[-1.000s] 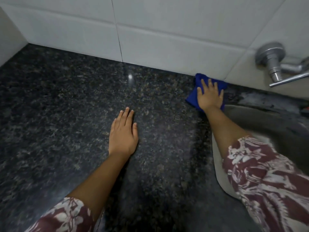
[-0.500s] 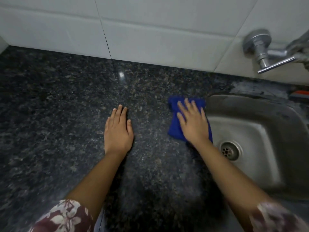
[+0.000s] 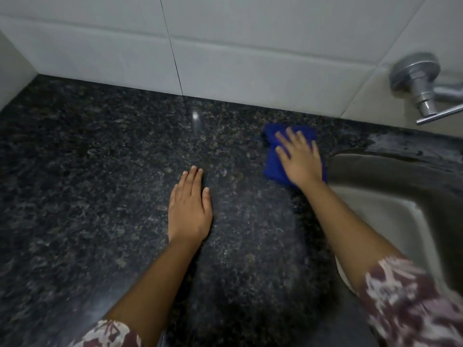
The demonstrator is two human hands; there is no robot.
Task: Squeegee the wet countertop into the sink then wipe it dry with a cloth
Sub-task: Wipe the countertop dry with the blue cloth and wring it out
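A folded blue cloth (image 3: pixel 271 166) lies on the dark speckled granite countertop (image 3: pixel 87 171), just left of the steel sink (image 3: pixel 390 214). My right hand (image 3: pixel 299 160) presses flat on the cloth with straight, spread fingers. My left hand (image 3: pixel 189 207) rests flat on the bare countertop, fingers together, a little left of and nearer to me than the cloth. No squeegee is in view.
White wall tiles (image 3: pixel 225 58) run along the back of the counter, and a side wall closes the far left corner. A metal tap (image 3: pixel 421 88) sticks out of the wall above the sink. A wet patch (image 3: pixel 400 146) shines behind the sink.
My right hand slid the cloth from by the back wall toward me along the sink edge, then away again toward the wall. My left hand stayed planted on the counter.
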